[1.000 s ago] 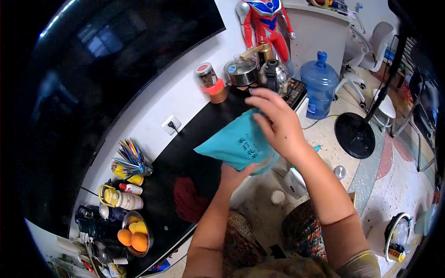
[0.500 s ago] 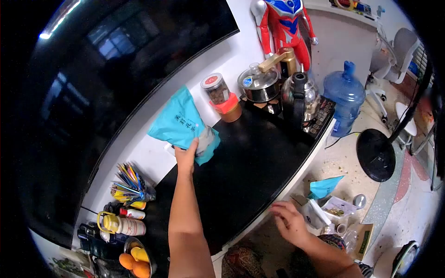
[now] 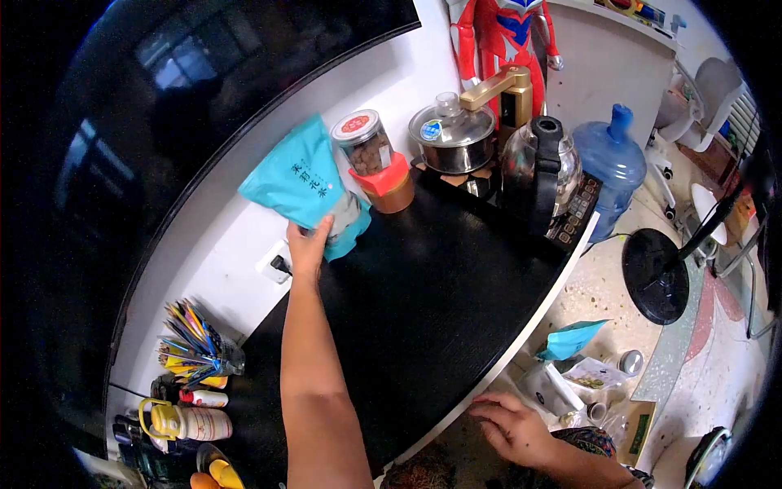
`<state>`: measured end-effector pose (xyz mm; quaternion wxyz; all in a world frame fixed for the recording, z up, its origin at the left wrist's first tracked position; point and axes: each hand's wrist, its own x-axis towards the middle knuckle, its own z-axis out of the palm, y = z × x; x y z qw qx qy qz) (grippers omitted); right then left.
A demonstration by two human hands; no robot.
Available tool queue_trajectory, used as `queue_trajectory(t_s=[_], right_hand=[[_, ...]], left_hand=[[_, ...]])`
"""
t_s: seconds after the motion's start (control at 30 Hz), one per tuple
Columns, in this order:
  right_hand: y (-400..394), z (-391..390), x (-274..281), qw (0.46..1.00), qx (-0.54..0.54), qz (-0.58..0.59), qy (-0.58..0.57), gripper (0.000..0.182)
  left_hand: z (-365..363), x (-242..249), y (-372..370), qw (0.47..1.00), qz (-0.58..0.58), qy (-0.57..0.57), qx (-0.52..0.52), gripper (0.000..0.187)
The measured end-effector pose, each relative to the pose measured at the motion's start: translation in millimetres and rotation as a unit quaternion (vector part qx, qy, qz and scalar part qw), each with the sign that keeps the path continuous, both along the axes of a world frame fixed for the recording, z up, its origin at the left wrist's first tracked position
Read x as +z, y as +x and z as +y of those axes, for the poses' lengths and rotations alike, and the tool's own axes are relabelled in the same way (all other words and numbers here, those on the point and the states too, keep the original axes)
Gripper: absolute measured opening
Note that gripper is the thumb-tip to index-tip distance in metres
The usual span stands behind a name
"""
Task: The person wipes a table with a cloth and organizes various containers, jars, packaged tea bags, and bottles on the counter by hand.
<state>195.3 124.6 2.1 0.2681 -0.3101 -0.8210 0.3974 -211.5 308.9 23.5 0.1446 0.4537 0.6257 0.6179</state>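
Observation:
My left hand (image 3: 309, 244) grips the lower part of a teal pouch (image 3: 301, 183) with dark printed characters. The pouch stands at the back of the black tabletop, leaning toward the white wall. Just right of it is a lidded jar of brown pieces (image 3: 364, 147), above a red and brown container (image 3: 391, 186). My right hand (image 3: 507, 425) hangs past the table's front edge with its fingers loosely bent and apart, holding nothing.
A glass-lidded pot (image 3: 454, 138) and a kettle (image 3: 542, 175) stand at the far right. Pencils (image 3: 191, 342), a yellow-topped bottle (image 3: 191, 422) and fruit line the left side. Beyond the front edge are a teal bag (image 3: 573, 338), a water jug (image 3: 609, 159) and a black round base (image 3: 656, 275).
My left hand and the teal pouch have moved back toward the wall, nearer the jar. The view has shifted, and my right hand appears slightly lower.

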Motion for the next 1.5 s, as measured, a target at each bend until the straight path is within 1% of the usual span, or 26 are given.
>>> queue_trajectory(t_s=[0.03, 0.07, 0.13, 0.17, 0.3, 0.37, 0.4, 0.47, 0.53, 0.57, 0.6, 0.63, 0.67, 0.7, 0.73, 0.8, 0.93, 0.97, 1.07, 1.13, 1.2, 1.23, 1.33, 1.4, 1.43, 1.5], right_hand=[[-0.4, -0.4, 1.8, 1.000, 0.002, 0.000, -0.002, 0.025], [-0.9, 0.2, 4.2, 1.000, 0.005, -0.007, -0.009, 0.025], [-1.5, -0.2, 4.7, 1.000, 0.008, -0.011, -0.013, 0.025], [-1.1, -1.7, 2.3, 1.000, 0.010, -0.014, -0.008, 0.024], [0.2, -3.1, 2.1, 1.000, -0.001, 0.005, 0.009, 0.025], [1.6, -1.3, 5.0, 1.000, -0.007, 0.009, 0.005, 0.024], [2.3, -0.5, 6.4, 1.000, -0.012, 0.014, 0.000, 0.024], [3.6, -1.8, 5.3, 1.000, -0.019, 0.018, -0.005, 0.023], [6.9, -4.8, 2.0, 0.999, -0.040, 0.016, -0.022, 0.022], [7.8, -5.0, -0.9, 1.000, 0.003, -0.007, -0.023, 0.024], [9.5, -5.1, -4.3, 0.998, 0.045, -0.028, -0.025, 0.026], [11.3, -6.7, -7.5, 0.998, 0.023, -0.029, -0.046, 0.026], [11.5, -7.5, -11.0, 0.989, 0.076, -0.119, -0.036, 0.025], [11.1, -12.1, -16.7, 0.969, 0.133, -0.204, -0.027, 0.024], [10.5, -20.2, -26.1, 0.971, 0.119, -0.200, -0.046, 0.024], [11.4, -28.7, -39.4, 0.928, 0.226, -0.295, 0.011, 0.017], [7.0, -36.5, -35.6, 0.924, 0.251, -0.288, 0.018, 0.010], [4.8, -37.4, -36.0, 0.921, 0.252, -0.296, 0.018, 0.011], [5.2, -33.4, -32.3, 0.910, 0.267, -0.318, 0.000, 0.017], [6.5, -32.9, -32.8, 0.899, 0.286, -0.332, -0.018, 0.025], [3.0, -37.0, -41.0, 0.907, 0.234, -0.348, -0.033, 0.016], [2.9, -39.7, -44.8, 0.907, 0.234, -0.349, -0.034, 0.016], [-0.3, -51.4, -70.9, 0.939, 0.197, -0.282, -0.031, 0.019], [-7.4, -62.2, -101.5, 0.980, 0.101, -0.166, 0.043, 0.026], [-1.3, -52.6, -79.0, 0.980, 0.101, -0.163, 0.046, 0.026], [12.4, -36.7, -39.2, 0.922, 0.208, -0.319, -0.065, 0.031]], left_hand=[[2.3, -9.1, -11.0, 0.991, 0.099, -0.033, 0.083, 0.065], [1.4, -18.8, -20.2, 0.991, 0.100, -0.033, 0.085, 0.065], [-6.3, -16.8, -18.8, 0.935, 0.269, -0.135, 0.189, 0.070], [-6.9, -13.5, -19.4, 0.951, 0.243, -0.130, 0.140, 0.073], [2.4, -20.4, -18.4, 0.962, 0.188, -0.131, 0.151, 0.072], [2.6, -14.1, -4.7, 0.986, 0.029, -0.116, 0.115, 0.073], [4.1, -20.0, -7.6, 0.986, 0.029, -0.119, 0.111, 0.073], [6.5, -39.3, -19.9, 0.956, 0.156, -0.125, 0.214, 0.076], [-6.9, -41.7, -17.6, 0.940, 0.211, -0.126, 0.239, 0.083], [-10.6, -52.9, -29.2, 0.938, 0.217, -0.121, 0.242, 0.077], [-17.2, -55.3, -26.1, 0.936, 0.232, -0.057, 0.261, 0.066], [-24.1, -63.2, -31.9, 0.956, 0.178, 0.048, 0.229, 0.052], [-34.2, -32.9, 11.3, 0.965, 0.125, 0.081, 0.217, 0.037], [-39.6, -19.3, 36.6, 0.957, 0.168, 0.100, 0.214, 0.025], [-42.8, -7.7, 59.5, 0.976, 0.136, 0.085, 0.146, 0.019], [-46.8, 11.8, 114.2, 0.973, 0.226, 0.027, 0.029, 0.017], [-55.3, 29.5, 260.3, 0.888, 0.364, 0.104, -0.261, 0.002], [-53.2, 15.2, 287.1, 0.865, 0.347, 0.121, -0.342, 0.007], [-60.4, -22.9, 357.5, 0.774, 0.400, -0.084, -0.484, 0.022], [-63.7, -51.8, 390.1, 0.764, 0.404, -0.115, -0.489, 0.030], [-61.5, -95.5, 402.9, 0.739, 0.442, -0.271, -0.430, 0.036], [-59.9, -114.6, 404.1, 0.739, 0.441, -0.271, -0.431, 0.036], [-52.0, -158.7, 406.4, 0.752, 0.436, -0.334, -0.365, 0.031], [-47.6, -175.4, 403.3, 0.778, 0.373, -0.357, -0.357, 0.029], [-47.8, -179.0, 400.8, 0.778, 0.377, -0.357, -0.355, 0.029], [-51.4, -186.5, 397.0, 0.787, 0.351, -0.359, -0.358, 0.027]])
